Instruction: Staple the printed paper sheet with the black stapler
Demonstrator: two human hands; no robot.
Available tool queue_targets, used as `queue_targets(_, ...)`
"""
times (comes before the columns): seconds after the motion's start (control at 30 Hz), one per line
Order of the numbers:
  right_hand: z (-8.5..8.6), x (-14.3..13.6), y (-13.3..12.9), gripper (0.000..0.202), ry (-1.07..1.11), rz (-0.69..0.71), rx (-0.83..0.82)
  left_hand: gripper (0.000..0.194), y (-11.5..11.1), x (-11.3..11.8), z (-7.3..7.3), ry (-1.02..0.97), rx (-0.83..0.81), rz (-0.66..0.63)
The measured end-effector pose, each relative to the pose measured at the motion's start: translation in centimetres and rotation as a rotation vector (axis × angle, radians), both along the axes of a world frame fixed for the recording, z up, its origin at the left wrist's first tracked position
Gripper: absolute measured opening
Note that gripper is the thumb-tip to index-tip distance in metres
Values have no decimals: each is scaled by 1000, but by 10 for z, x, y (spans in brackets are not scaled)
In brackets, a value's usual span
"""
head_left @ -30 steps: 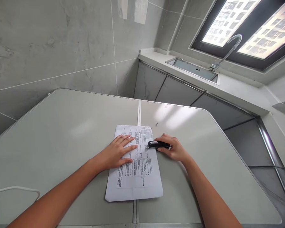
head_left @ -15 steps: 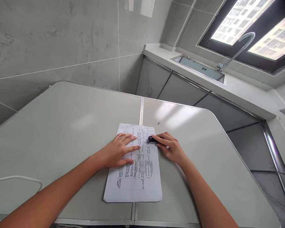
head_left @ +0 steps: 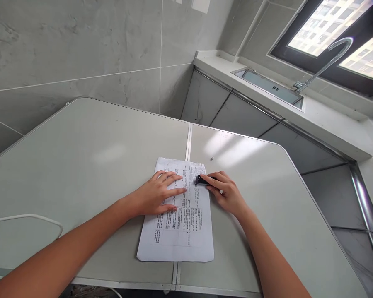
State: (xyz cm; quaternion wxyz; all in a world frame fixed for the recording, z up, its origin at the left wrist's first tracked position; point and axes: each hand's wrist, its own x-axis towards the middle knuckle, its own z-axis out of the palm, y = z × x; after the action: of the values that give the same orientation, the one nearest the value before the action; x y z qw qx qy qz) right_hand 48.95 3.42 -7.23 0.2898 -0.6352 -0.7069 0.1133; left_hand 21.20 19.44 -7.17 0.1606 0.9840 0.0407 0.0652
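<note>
A printed sheet of paper [head_left: 186, 244] lies on the pale folding table, across its central seam. My left hand [head_left: 158, 192] rests flat on the sheet's left part, fingers spread. At the sheet's upper right edge, my right hand [head_left: 225, 190] grips a small black object [head_left: 202, 179], whose dark end touches the printed side. Fingers and thumb partly cover this object, so its exact kind is unclear. Dense small lines show on the paper just above it.
The table [head_left: 81, 165] has a raised metal rim. A tiny bit [head_left: 212, 158] lies beyond the paper. A white cable [head_left: 27, 216] is at left. Behind stand a tiled wall, cabinets, a sink [head_left: 270, 87] with a faucet [head_left: 326, 66], and a window.
The camera view has shifted slightly. Both hands keep nearly the same places on the paper, and the black object remains in my right hand near the upper right edge.
</note>
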Motion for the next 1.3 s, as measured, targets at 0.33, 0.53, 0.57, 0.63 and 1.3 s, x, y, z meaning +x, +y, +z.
queue_targets(0.33, 2, -4, 0, 50, -1, -24, -10, 59, -1, 0, -2, -42, -43, 13)
queue_targets(0.53, 4, -6, 0, 51, 15, -26, -9, 59, -1, -1, -2, -36, -40, 14)
queue_targets(0.57, 4, -6, -1, 52, 10, -30, -16, 59, -1, -1, -3, -39, -43, 14)
queue_targets(0.63, 4, -7, -1, 53, -3, -40, -29, 59, -1, -1, -3, -44, -47, 16)
queue_targets(1.3, 6, -9, -1, 52, 17, -61, -28, 58, -1, -1, -4, -50, -54, 17)
